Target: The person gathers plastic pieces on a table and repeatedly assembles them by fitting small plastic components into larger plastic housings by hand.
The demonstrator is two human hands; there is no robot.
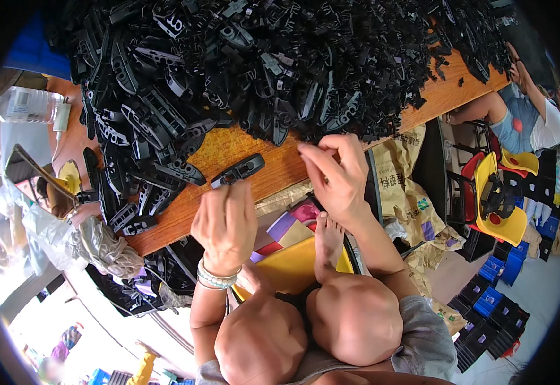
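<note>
My left hand (226, 218), with a beaded bracelet at its wrist, is closed at the table's near edge. Its fingertips meet the near side of a long black plastic casing (240, 171), which has rounded ends and a slot along its top. To the right, my right hand (337, 174) is raised with thumb and fingers drawn together in a pinch, close to the edge of a heap of small black clips (382, 83). Whatever sits between those fingertips is too small to make out. More black casings (155, 119) lie heaped beyond my left hand.
The wooden table (273, 160) runs across in front of me. At the left are a clear plastic bottle (29, 104) and a small mirror (41, 179). Brown paper sacks (398, 192) stand to the right, near yellow chairs (495, 199) and another person (517, 115).
</note>
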